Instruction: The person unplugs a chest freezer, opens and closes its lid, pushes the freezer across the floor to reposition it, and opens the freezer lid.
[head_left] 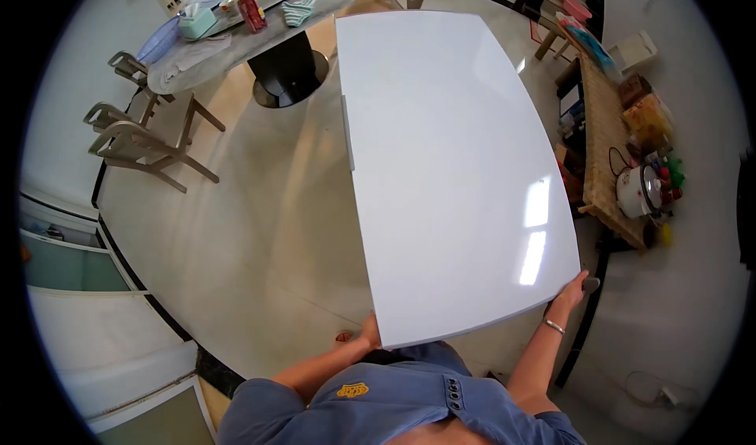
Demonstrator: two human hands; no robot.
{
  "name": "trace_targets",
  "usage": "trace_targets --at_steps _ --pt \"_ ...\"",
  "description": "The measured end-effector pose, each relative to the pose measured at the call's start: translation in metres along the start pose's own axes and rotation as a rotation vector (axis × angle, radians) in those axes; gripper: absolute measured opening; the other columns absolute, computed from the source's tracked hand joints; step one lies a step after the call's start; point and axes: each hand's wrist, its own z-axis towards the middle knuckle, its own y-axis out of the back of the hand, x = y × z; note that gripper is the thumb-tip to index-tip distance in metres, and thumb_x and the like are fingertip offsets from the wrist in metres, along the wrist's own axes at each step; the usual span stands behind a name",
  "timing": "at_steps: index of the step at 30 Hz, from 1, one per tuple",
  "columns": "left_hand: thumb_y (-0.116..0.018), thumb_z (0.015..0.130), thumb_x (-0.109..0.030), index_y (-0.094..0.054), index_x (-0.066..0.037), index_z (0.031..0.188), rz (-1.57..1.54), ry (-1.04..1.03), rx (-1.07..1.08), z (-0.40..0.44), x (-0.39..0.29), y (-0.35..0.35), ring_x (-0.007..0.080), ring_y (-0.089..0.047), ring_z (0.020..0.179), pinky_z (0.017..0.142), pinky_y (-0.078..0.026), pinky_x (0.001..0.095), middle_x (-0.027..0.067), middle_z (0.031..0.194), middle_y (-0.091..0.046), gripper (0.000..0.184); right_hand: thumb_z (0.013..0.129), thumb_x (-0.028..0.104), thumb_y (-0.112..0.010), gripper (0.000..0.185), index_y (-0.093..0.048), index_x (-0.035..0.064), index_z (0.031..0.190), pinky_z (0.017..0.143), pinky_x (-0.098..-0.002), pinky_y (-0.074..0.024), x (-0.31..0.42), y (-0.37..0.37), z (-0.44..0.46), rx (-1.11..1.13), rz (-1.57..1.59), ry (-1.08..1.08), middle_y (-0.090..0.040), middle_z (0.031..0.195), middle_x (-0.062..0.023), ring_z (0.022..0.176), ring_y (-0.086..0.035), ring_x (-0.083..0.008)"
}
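A large glossy white panel (449, 169), slightly curved along its right side, stretches away from my body, with window light reflected near its right edge. My left hand (370, 331) grips its near left corner, the fingers partly hidden by the panel. At the near right corner my right hand (573, 289) holds the edge, its fingertips out of sight beneath; a bracelet (554, 326) is on that wrist. The panel's near edge lies close to my blue shirt (378, 406). What bears its far end cannot be seen.
An oval table (260, 42) on a black pedestal (287, 71) stands at the upper left, with wooden chairs (157, 150) beside it. Along the right wall, a woven-topped shelf (602, 146) carries a white pot (636, 191) and bags. Walls and a doorway edge lie at the lower left.
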Motion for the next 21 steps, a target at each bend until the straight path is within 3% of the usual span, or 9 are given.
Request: trace_targets --at_steps 3,6,9,12,14,17,18,19,21 --pt "-0.027 0.081 -0.04 -0.044 -0.003 0.104 -0.089 0.063 0.179 0.008 0.015 -0.01 0.0239 -0.054 0.047 0.031 -0.043 0.031 0.0104 0.073 -0.056 0.047 0.078 0.039 -0.047 0.048 -0.049 -0.0043 0.097 0.071 -0.0274 -0.0409 0.009 -0.006 0.023 0.026 -0.064 -0.017 -0.054 0.092 -0.0079 0.078 -0.051 -0.0175" --pt "-0.032 0.081 -0.036 -0.043 -0.002 0.104 -0.797 0.562 -0.134 0.011 0.022 -0.04 0.0267 -0.057 0.067 0.048 -0.049 0.0364 0.0123 0.086 -0.054 0.043 0.077 0.039 -0.047 0.047 -0.049 -0.0045 0.095 0.071 -0.0278 -0.0407 0.017 -0.011 0.041 -0.007 -0.172 -0.003 -0.054 0.091 -0.0084 0.078 -0.051 -0.0181" --pt "-0.038 0.079 -0.033 -0.043 -0.001 0.104 -0.685 0.08 0.214 0.009 0.023 -0.066 0.0281 -0.052 0.087 0.067 -0.048 0.0412 0.0135 0.097 -0.05 0.041 0.077 0.038 -0.047 0.045 -0.05 -0.0047 0.091 0.071 -0.0286 -0.0394 0.0 -0.01 0.069 0.051 -0.076 0.04 -0.054 0.088 -0.0089 0.076 -0.05 -0.0176" --pt "-0.041 0.078 -0.03 -0.046 -0.002 0.097 -0.617 0.117 0.098 -0.001 0.013 -0.069 0.0273 -0.05 0.083 0.07 -0.044 0.0374 0.0143 0.091 -0.05 0.034 0.078 0.038 -0.046 0.044 -0.049 -0.006 0.087 0.071 -0.028 -0.0375 0.014 -0.011 0.039 0.0 -0.045 0.098 -0.052 0.083 -0.0087 0.073 -0.045 -0.0167" --pt "-0.038 0.079 -0.031 -0.042 -0.001 0.104 -0.606 0.211 0.181 -0.002 0.005 -0.06 0.0317 -0.05 0.081 0.07 -0.044 0.0391 0.017 0.093 -0.049 0.039 0.078 0.039 -0.045 0.048 -0.047 -0.0069 0.091 0.073 -0.0285 -0.0367 -0.006 -0.011 0.048 -0.025 0.002 0.229 -0.052 0.088 -0.0122 0.079 -0.047 -0.0185" --pt "-0.033 0.081 -0.032 -0.039 0.0 0.108 -0.448 0.357 0.203 0.002 -0.006 -0.045 0.0337 -0.051 0.081 0.074 -0.043 0.0419 0.0191 0.096 -0.049 0.042 0.08 0.032 -0.046 0.037 -0.047 -0.0042 0.089 0.072 -0.0255 -0.0371 -0.023 -0.003 0.007 0.043 0.072 0.252 -0.049 0.083 -0.0074 0.075 -0.044 -0.013" --pt "-0.03 0.082 -0.033 -0.038 -0.001 0.109 -0.365 0.421 0.288 0.007 -0.004 -0.03 0.0341 -0.05 0.085 0.076 -0.042 0.0438 0.0195 0.098 -0.048 0.043 0.079 0.025 -0.049 0.032 -0.049 -0.0066 0.076 0.064 -0.0258 -0.0404 -0.039 -0.004 -0.008 0.017 0.129 0.361 -0.052 0.071 -0.0077 0.067 -0.047 -0.0135" --pt "-0.028 0.082 -0.033 -0.038 -0.001 0.11 -0.281 0.492 0.369 0.007 -0.004 -0.019 0.0344 -0.049 0.089 0.078 -0.041 0.0457 0.02 0.101 -0.046 0.043 0.08 0.02 -0.05 0.028 -0.046 -0.0069 0.084 0.066 -0.024 -0.04 -0.038 0.008 -0.034 0.139 0.011 0.273 -0.05 0.077 -0.0083 0.07 -0.046 -0.0128" --pt "-0.027 0.083 -0.034 -0.037 -0.001 0.11 -0.187 0.539 0.3 -0.001 -0.015 -0.019 0.035 -0.047 0.092 0.079 -0.04 0.047 0.0197 0.103 -0.045 0.044 0.08 0.017 -0.048 0.032 -0.039 -0.0081 0.099 0.069 -0.0223 -0.0393 -0.058 0.017 -0.08 0.325 0.275 0.303 -0.048 0.084 -0.0083 0.075 -0.045 -0.0119"
